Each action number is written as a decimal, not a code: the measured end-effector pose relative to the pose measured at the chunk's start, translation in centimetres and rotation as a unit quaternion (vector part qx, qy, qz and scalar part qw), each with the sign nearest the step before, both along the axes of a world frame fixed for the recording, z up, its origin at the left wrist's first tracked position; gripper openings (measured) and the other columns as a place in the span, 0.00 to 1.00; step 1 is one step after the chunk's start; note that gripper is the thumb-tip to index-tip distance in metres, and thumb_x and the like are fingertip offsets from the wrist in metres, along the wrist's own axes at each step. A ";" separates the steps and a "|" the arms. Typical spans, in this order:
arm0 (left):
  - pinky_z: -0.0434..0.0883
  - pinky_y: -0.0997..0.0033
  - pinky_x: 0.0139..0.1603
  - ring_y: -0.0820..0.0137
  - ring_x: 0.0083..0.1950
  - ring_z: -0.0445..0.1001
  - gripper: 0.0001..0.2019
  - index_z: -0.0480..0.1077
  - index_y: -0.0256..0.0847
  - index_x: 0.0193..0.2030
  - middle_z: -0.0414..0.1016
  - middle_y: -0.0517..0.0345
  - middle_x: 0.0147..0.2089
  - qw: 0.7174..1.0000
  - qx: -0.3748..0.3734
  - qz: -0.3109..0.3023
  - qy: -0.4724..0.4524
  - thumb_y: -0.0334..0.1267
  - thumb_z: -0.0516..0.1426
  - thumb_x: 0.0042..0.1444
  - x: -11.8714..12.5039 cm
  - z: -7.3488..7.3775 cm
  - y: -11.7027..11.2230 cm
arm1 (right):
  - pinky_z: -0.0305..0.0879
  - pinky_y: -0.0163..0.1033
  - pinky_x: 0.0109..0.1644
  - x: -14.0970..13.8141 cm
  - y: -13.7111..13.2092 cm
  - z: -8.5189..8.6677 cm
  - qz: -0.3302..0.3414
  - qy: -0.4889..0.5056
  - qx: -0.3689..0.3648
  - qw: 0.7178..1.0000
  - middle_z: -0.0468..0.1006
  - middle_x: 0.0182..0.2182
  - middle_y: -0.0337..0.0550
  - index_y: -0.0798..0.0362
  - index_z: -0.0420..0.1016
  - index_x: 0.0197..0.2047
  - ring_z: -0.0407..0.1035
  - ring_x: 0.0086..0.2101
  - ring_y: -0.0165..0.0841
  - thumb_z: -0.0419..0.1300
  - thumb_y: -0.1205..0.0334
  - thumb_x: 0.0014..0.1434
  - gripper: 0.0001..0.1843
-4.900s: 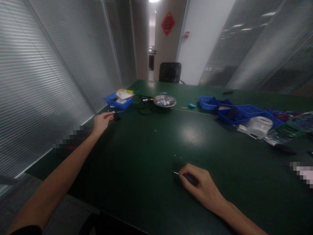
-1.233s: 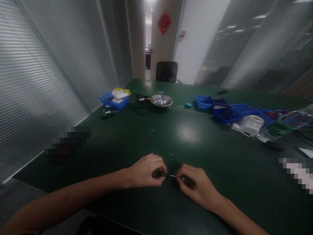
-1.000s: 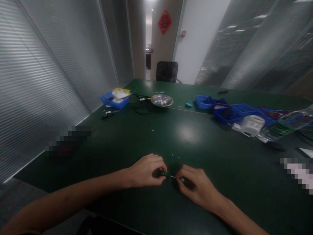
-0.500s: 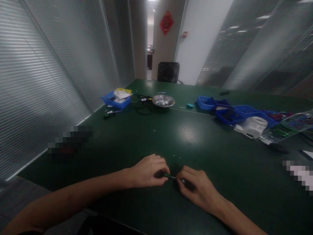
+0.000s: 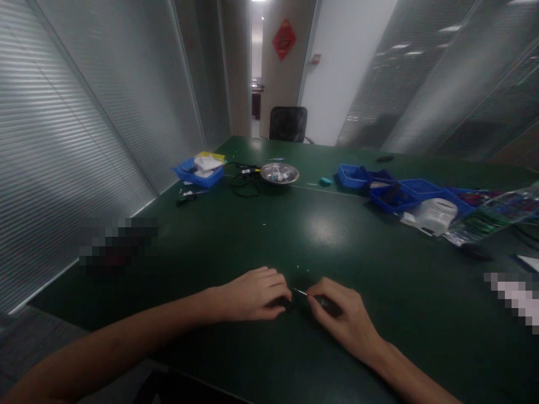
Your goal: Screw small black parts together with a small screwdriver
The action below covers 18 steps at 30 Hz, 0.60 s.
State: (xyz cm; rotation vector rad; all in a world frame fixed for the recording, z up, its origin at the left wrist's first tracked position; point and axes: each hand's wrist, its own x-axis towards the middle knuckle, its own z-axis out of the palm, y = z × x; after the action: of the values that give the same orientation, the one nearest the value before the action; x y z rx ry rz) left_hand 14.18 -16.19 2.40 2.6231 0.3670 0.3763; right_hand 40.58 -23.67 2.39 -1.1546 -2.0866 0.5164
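Two bare hands in the head view, both yours, low over a dark green tabletop (image 5: 219, 235). Your right hand (image 5: 341, 311) pinches a thin tool with a bright metal shaft (image 5: 300, 292), thumb and index tight on it; its rear end is dark, mostly shaded by your palm. Shaft points at your left hand (image 5: 257, 294), tip just beside those fingers. Left fingers curl over a small dark piece (image 5: 288, 306), mostly covered; can't tell how firmly you grip it, gap looks narrow.

Tiny white specks (image 5: 297, 266) lie just beyond your hands. Farther off: shiny round metal dish (image 5: 292, 176) with small white bits, black looped cable (image 5: 248, 195) beside it, blue plastic tray (image 5: 208, 180) with white crumpled material (image 5: 206, 163). Small turquoise object (image 5: 325, 180) sits right of the dish. Blue bins (image 5: 352, 177), a white slotted plastic part (image 5: 438, 215) and a clear plastic bag (image 5: 475, 221) crowd your right side, well apart from both hands. Your own fingers block the view most.
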 end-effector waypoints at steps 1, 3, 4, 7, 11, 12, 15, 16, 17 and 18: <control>0.67 0.64 0.52 0.63 0.50 0.73 0.11 0.71 0.43 0.55 0.76 0.52 0.50 1.000 0.014 -0.018 0.006 0.39 0.58 0.68 -0.3 0.1 0.2 | 0.67 0.37 0.33 0.0 0.0 0.0 0.000 0.000 0.002 1.000 0.78 0.31 0.42 0.51 0.77 0.40 0.73 0.29 0.33 0.57 0.64 0.70 0.08; 0.67 0.63 0.55 0.63 0.52 0.73 0.12 0.71 0.44 0.57 0.75 0.50 0.53 0.999 0.027 -0.035 0.015 0.38 0.57 0.69 -1.2 0.4 1.2 | 0.67 0.37 0.32 -0.1 0.0 0.2 -0.002 0.002 0.002 1.000 0.78 0.30 0.41 0.51 0.77 0.39 0.72 0.28 0.33 0.57 0.63 0.70 0.08; 0.67 0.63 0.56 0.63 0.53 0.73 0.12 0.71 0.45 0.58 0.75 0.51 0.54 0.999 0.023 -0.029 0.019 0.37 0.56 0.69 -1.9 0.4 1.9 | 0.67 0.37 0.32 -0.1 -0.1 0.3 -0.002 0.003 0.000 1.000 0.77 0.30 0.41 0.51 0.77 0.39 0.72 0.28 0.32 0.57 0.63 0.70 0.08; 0.68 0.63 0.58 0.63 0.57 0.72 0.14 0.71 0.47 0.60 0.74 0.52 0.56 0.999 -0.012 0.047 0.024 0.37 0.54 0.71 -4.9 0.3 5.6 | 0.67 0.37 0.34 -0.1 -0.1 0.4 0.001 0.008 -0.010 1.000 0.77 0.31 0.41 0.51 0.77 0.40 0.72 0.29 0.32 0.57 0.63 0.70 0.08; 0.67 0.60 0.61 0.61 0.59 0.71 0.15 0.72 0.45 0.59 0.72 0.50 0.57 0.971 0.015 0.238 -0.001 0.40 0.51 0.72 -10.9 -1.1 12.6 | 0.68 0.38 0.34 0.1 -0.2 0.2 0.007 0.010 -0.016 1.000 0.78 0.32 0.41 0.51 0.77 0.41 0.73 0.30 0.33 0.57 0.64 0.70 0.07; 0.67 0.59 0.62 0.60 0.58 0.71 0.15 0.72 0.44 0.58 0.72 0.49 0.56 0.955 0.036 0.294 -0.007 0.41 0.51 0.71 -12.5 -1.6 14.3 | 0.68 0.38 0.34 0.1 -0.2 0.1 0.008 0.010 -0.016 1.000 0.78 0.32 0.41 0.51 0.77 0.41 0.73 0.30 0.33 0.57 0.64 0.70 0.07; 0.69 0.58 0.58 0.58 0.55 0.73 0.15 0.73 0.40 0.55 0.74 0.47 0.51 0.891 0.066 0.449 -0.003 0.43 0.53 0.68 -16.8 -2.8 18.2 | 0.68 0.38 0.35 0.1 -0.2 0.2 0.012 0.012 -0.018 1.000 0.79 0.32 0.42 0.51 0.77 0.41 0.74 0.30 0.34 0.57 0.63 0.70 0.08; 0.70 0.59 0.57 0.58 0.53 0.73 0.15 0.73 0.39 0.54 0.74 0.47 0.50 0.873 0.072 0.482 -0.004 0.42 0.54 0.67 -17.9 -3.1 18.9 | 0.68 0.38 0.35 0.1 -0.2 0.3 0.013 0.013 -0.018 1.000 0.79 0.32 0.42 0.51 0.77 0.41 0.74 0.31 0.34 0.57 0.63 0.70 0.08; 0.70 0.59 0.57 0.58 0.52 0.74 0.15 0.74 0.39 0.53 0.75 0.47 0.49 0.859 0.076 0.507 -0.006 0.42 0.54 0.66 -18.7 -3.3 19.4 | 0.68 0.38 0.35 0.1 -0.2 0.4 0.015 0.012 -0.018 1.000 0.79 0.32 0.42 0.51 0.77 0.41 0.74 0.31 0.34 0.57 0.63 0.70 0.08; 0.70 0.60 0.56 0.58 0.51 0.74 0.15 0.74 0.38 0.53 0.75 0.47 0.48 0.849 0.078 0.522 -0.009 0.41 0.55 0.65 -19.2 -3.5 19.6 | 0.68 0.38 0.34 0.0 -0.3 0.4 0.016 0.012 -0.018 1.000 0.79 0.32 0.42 0.51 0.77 0.41 0.74 0.30 0.34 0.57 0.63 0.70 0.08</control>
State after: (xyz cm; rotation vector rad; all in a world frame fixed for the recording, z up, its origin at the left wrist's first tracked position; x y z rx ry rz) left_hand -5.05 3.46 -1.12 2.3047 1.8208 0.7782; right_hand 40.61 -23.93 2.82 -1.1306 -2.0867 0.5817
